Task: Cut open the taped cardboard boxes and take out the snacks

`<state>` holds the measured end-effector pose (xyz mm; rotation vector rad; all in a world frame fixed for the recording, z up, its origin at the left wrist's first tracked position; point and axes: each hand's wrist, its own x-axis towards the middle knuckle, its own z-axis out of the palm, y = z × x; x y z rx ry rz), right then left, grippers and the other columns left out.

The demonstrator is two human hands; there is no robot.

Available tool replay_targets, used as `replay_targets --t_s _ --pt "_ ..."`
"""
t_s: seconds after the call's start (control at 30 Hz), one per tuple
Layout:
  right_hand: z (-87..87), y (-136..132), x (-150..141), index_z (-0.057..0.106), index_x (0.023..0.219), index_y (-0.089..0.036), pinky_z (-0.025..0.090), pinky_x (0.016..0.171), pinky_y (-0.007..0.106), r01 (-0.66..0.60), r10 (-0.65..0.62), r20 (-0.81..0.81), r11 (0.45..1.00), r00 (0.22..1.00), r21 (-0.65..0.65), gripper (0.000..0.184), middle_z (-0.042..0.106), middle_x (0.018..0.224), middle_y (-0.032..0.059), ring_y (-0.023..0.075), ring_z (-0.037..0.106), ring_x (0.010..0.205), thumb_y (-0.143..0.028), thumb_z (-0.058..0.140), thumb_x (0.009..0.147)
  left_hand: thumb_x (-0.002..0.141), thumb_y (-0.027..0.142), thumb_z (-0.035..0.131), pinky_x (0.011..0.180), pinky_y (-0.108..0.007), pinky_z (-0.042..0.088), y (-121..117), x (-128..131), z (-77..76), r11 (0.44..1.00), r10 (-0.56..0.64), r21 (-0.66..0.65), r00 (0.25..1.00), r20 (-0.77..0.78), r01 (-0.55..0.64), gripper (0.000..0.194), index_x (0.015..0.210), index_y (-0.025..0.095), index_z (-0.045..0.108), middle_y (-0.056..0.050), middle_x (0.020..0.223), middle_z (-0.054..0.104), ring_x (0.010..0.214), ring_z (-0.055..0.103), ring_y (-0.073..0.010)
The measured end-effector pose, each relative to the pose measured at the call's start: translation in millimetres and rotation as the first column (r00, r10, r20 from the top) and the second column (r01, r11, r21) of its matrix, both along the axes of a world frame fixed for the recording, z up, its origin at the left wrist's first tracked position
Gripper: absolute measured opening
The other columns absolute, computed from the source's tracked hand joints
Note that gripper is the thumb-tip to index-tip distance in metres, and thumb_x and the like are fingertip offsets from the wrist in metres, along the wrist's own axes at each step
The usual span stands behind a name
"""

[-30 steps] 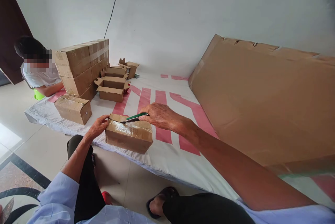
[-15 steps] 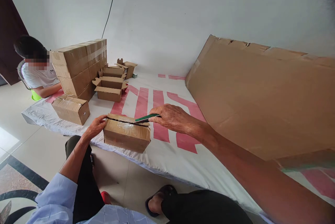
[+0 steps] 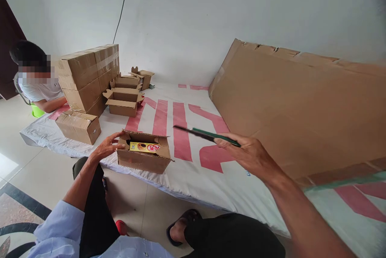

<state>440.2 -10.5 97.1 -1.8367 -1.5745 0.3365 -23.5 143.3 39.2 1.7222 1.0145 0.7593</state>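
Nearest you, your right hand (image 3: pixel 245 151) is closed round a green-handled utility knife (image 3: pixel 200 133), blade out and pointing left, held clear of the cardboard and above the cloth-covered table (image 3: pixel 208 189). Your left hand (image 3: pixel 105 146) is at the left end of a small corrugated carton (image 3: pixel 143 163), its fingers partly spread and loosely curled, tips at the rim; you can't tell from here whether they pinch a flap or merely steady it. That carton sits upright near the table's front edge, its top open, so the cutting on this one looks done. Inside, the yellow printed box (image 3: pixel 144 147) lies between the walls, not yet lifted out, so the unpacking of this carton appears to be what is left. A little beyond, to the left, a taped carton (image 3: pixel 78 127) stands shut and seems untouched by the knife. Behind it, the stack of cartons (image 3: pixel 81 71) is closed too, with tape showing, which suggests plenty more to open. Beside that stack, the nearest open carton (image 3: pixel 122 108) has its flaps up, with more opened ones behind it; their contents are hard to make out. At the far left, a co-worker (image 3: pixel 45 96) leans on the table's end beyond the stack.
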Motion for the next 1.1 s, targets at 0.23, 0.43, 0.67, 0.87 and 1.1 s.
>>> replay_targets --t_s 0.23,0.43,0.67,0.87,1.1 --pt "-153.6 -21 9 0.07 0.133 -0.013 0.053 0.105 0.063 0.296 -0.294 0.183 0.955 0.938 0.017 0.059 0.071 0.109 0.0247 0.045 0.065 0.115 -0.04 0.036 0.093 0.062 0.056 0.102 0.121 -0.055 0.05 5 -10 -6.2 0.986 -0.153 0.047 0.986 -0.071 0.157 0.116 0.164 0.029 0.054 -0.015 0.167 0.055 0.144 0.059 -0.0422" --pt "-193.3 -33 4 0.066 0.14 -0.016 0.051 0.1 0.069 0.412 -0.38 0.269 0.908 0.885 -0.074 0.057 0.066 0.124 0.0291 0.051 0.062 0.12 -0.044 0.04 0.098 0.05 0.056 0.107 0.135 -0.056 0.031 15 -4 -0.3 0.953 -0.227 0.172 0.964 -0.141 0.25 0.143 0.172 0.022 0.041 -0.02 0.175 0.041 0.161 0.04 -0.0443" --pt "-118.0 15 -60 0.061 0.141 -0.02 0.047 0.117 0.058 0.116 -0.128 0.045 0.971 0.991 0.211 0.058 0.067 0.139 0.0228 0.0404 0.058 0.137 -0.054 0.059 0.095 0.052 0.056 0.106 0.133 -0.055 0.034 24 8 0.7 0.939 -0.252 0.17 0.936 -0.246 0.298 0.15 0.177 0.023 0.029 -0.018 0.164 0.047 0.155 0.044 -0.0439" --pt "-71.0 41 -137 0.048 0.157 -0.02 0.05 0.116 0.053 -0.04 0.042 -0.033 0.997 0.999 0.069 0.078 0.061 0.155 0.0194 0.036 0.056 0.144 -0.055 0.068 0.091 0.053 0.053 0.105 0.128 -0.055 0.041 17 16 -0.9 0.929 -0.229 0.214 0.924 -0.307 0.302 0.141 0.172 0.024 0.036 -0.017 0.155 0.049 0.146 0.051 -0.0429" --pt "-61.9 36 -134 0.044 0.161 -0.021 0.055 0.11 0.047 0.05 -0.048 0.025 0.995 0.999 -0.09 0.083 0.06 0.157 0.0158 0.0335 0.059 0.143 -0.046 0.068 0.086 0.044 0.058 0.108 0.133 -0.059 0.035 5 40 -4.4 0.928 -0.226 0.238 0.941 -0.252 0.287 0.147 0.168 0.016 0.041 -0.024 0.17 0.034 0.156 0.04 -0.0483"
